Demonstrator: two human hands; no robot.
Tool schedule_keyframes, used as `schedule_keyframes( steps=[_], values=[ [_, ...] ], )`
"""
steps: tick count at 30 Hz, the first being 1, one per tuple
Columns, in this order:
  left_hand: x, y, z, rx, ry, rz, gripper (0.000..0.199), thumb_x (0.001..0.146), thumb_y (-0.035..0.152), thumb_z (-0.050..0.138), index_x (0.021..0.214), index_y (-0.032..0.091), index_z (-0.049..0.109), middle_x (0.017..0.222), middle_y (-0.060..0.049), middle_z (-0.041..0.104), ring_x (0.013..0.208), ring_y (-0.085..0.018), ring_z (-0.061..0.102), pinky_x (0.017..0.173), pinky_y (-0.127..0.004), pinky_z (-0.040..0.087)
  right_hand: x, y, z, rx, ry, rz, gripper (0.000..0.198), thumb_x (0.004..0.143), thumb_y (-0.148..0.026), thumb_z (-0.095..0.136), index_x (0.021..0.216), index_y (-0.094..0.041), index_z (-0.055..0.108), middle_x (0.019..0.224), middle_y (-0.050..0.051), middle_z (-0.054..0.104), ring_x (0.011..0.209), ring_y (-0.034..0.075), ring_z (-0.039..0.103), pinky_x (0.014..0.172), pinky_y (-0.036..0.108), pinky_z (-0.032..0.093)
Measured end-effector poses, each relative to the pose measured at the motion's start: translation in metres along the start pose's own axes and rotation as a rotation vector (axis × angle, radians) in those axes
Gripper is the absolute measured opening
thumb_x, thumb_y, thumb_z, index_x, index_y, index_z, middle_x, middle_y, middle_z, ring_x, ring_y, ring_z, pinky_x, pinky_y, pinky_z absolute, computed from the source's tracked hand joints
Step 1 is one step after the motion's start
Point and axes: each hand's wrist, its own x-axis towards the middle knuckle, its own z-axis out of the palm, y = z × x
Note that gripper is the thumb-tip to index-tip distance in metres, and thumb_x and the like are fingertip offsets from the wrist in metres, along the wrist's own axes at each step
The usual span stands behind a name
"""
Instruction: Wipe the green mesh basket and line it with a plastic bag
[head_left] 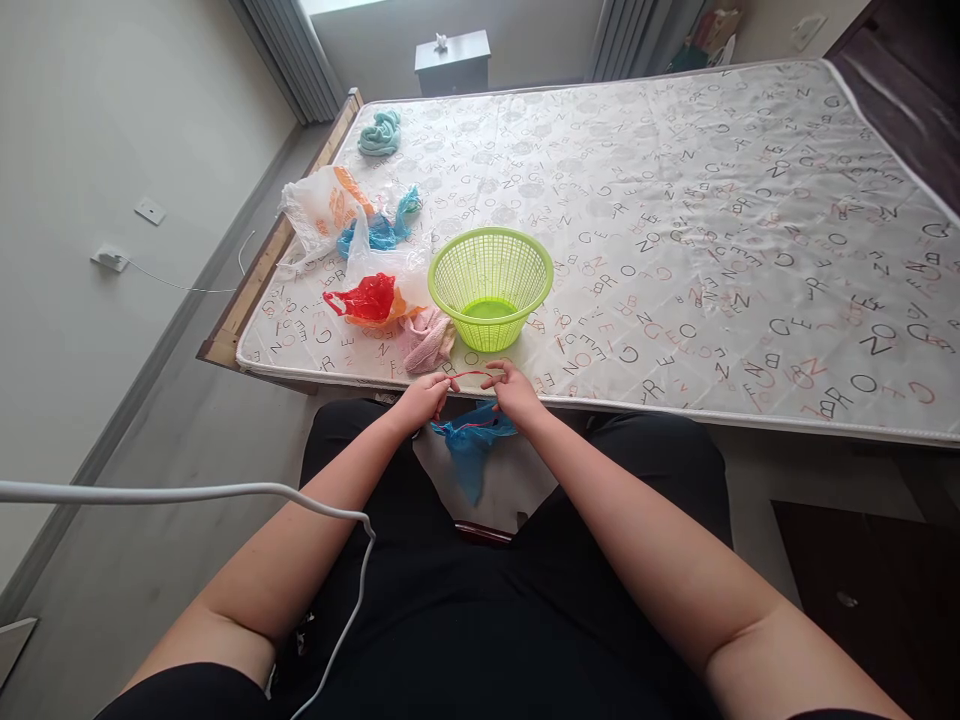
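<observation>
A thin red string (472, 373) runs between my two hands, just in front of the mattress edge. My left hand (426, 400) pinches its left end between closed fingers. On the other side, my right hand (514, 392) has its fingers bent around the string's right end. A blue plastic bag (470, 460) hangs below and between my hands, over the gap between my knees. Another stretch of red string crosses the top of this bag; whether both stretches are one piece I cannot tell. Beyond my hands a green plastic basket (491, 335) stands upright on the mattress, with nothing visible inside.
Left of the basket lie a pink cloth (427, 342), a red plastic bag (367, 298), a blue plastic bag (379, 233) and a white plastic bag (319, 205). A teal cloth (380, 133) rests farther back on the mattress (675, 250). A white cable (225, 491) crosses my left arm.
</observation>
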Motion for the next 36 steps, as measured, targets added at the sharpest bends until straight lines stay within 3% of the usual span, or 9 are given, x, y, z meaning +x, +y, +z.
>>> schedule_keyframes(
  steps=[5, 9, 13, 17, 22, 25, 30, 33, 36],
  values=[
    [0.003, 0.0, -0.005, -0.099, 0.105, 0.006, 0.021, 0.089, 0.038, 0.052, 0.087, 0.019, 0.06, 0.045, 0.006, 0.045, 0.036, -0.012, 0.04, 0.04, -0.024, 0.037, 0.003, -0.004, -0.006, 0.028, 0.155, 0.036, 0.057, 0.07, -0.016, 0.053, 0.126, -0.025, 0.056, 0.101, 0.005, 0.071, 0.077, 0.019, 0.059, 0.057, 0.026, 0.048],
    [0.002, 0.001, -0.009, -0.22, 0.185, 0.043, 0.021, 0.087, 0.039, 0.054, 0.091, 0.019, 0.058, 0.052, 0.007, 0.05, 0.036, -0.01, 0.044, 0.04, -0.022, 0.036, 0.004, -0.004, -0.01, 0.002, 0.177, 0.044, 0.029, 0.073, -0.02, 0.051, 0.099, -0.022, 0.065, 0.102, 0.007, 0.071, 0.077, 0.019, 0.059, 0.064, 0.028, 0.048],
    [0.0, 0.006, -0.01, -0.325, 0.199, 0.069, 0.022, 0.083, 0.037, 0.059, 0.096, 0.02, 0.055, 0.06, 0.007, 0.056, 0.038, -0.009, 0.048, 0.039, -0.021, 0.035, 0.005, -0.001, -0.013, -0.205, 0.091, 0.012, 0.014, 0.076, -0.021, 0.054, 0.079, -0.021, 0.067, 0.09, 0.006, 0.072, 0.079, 0.02, 0.06, 0.074, 0.03, 0.047],
    [-0.001, 0.01, -0.011, -0.399, 0.236, 0.119, 0.023, 0.08, 0.035, 0.06, 0.095, 0.019, 0.054, 0.064, 0.006, 0.058, 0.04, -0.008, 0.05, 0.04, -0.021, 0.038, 0.006, 0.002, -0.015, -0.409, 0.033, 0.005, 0.017, 0.078, -0.017, 0.056, 0.083, -0.021, 0.072, 0.088, 0.007, 0.073, 0.085, 0.023, 0.064, 0.079, 0.032, 0.046],
    [0.0, 0.009, -0.016, -0.475, 0.351, 0.174, 0.02, 0.079, 0.03, 0.058, 0.094, 0.021, 0.049, 0.067, 0.006, 0.06, 0.04, -0.007, 0.049, 0.041, -0.021, 0.04, 0.011, 0.004, -0.02, -0.485, 0.055, -0.012, 0.02, 0.079, -0.013, 0.058, 0.091, -0.02, 0.073, 0.107, 0.01, 0.076, 0.096, 0.026, 0.066, 0.084, 0.033, 0.047],
    [0.0, 0.007, -0.02, -0.519, 0.429, 0.199, 0.02, 0.08, 0.03, 0.056, 0.095, 0.022, 0.046, 0.07, 0.005, 0.064, 0.04, -0.007, 0.049, 0.041, -0.021, 0.04, 0.015, 0.006, -0.027, -0.547, 0.044, -0.03, 0.016, 0.081, -0.015, 0.061, 0.089, -0.02, 0.073, 0.101, 0.011, 0.076, 0.093, 0.027, 0.067, 0.083, 0.033, 0.047],
    [-0.003, 0.009, -0.024, -0.588, 0.462, 0.252, 0.025, 0.08, 0.032, 0.06, 0.097, 0.023, 0.043, 0.101, -0.002, 0.076, 0.043, -0.008, 0.057, 0.039, -0.021, 0.039, 0.017, 0.009, -0.038, -0.814, -0.011, -0.041, 0.01, 0.084, -0.026, 0.065, 0.086, -0.02, 0.071, 0.089, 0.012, 0.075, 0.08, 0.026, 0.066, 0.072, 0.033, 0.044],
    [-0.006, 0.013, -0.024, -0.608, 0.409, 0.277, 0.028, 0.079, 0.033, 0.063, 0.097, 0.023, 0.043, 0.127, -0.006, 0.072, 0.049, -0.008, 0.062, 0.04, -0.02, 0.042, 0.017, 0.008, -0.041, -0.901, -0.02, -0.07, 0.018, 0.086, -0.036, 0.066, 0.092, -0.02, 0.073, 0.092, 0.011, 0.075, 0.081, 0.025, 0.067, 0.068, 0.03, 0.042],
    [-0.01, 0.014, -0.023, -0.572, 0.34, 0.322, 0.022, 0.078, 0.031, 0.063, 0.093, 0.022, 0.049, 0.136, -0.007, 0.067, 0.052, -0.008, 0.063, 0.04, -0.02, 0.042, 0.017, 0.008, -0.04, -0.993, -0.055, -0.042, 0.024, 0.086, -0.042, 0.066, 0.095, -0.02, 0.074, 0.093, 0.01, 0.076, 0.084, 0.024, 0.068, 0.067, 0.029, 0.043]
  ],
)
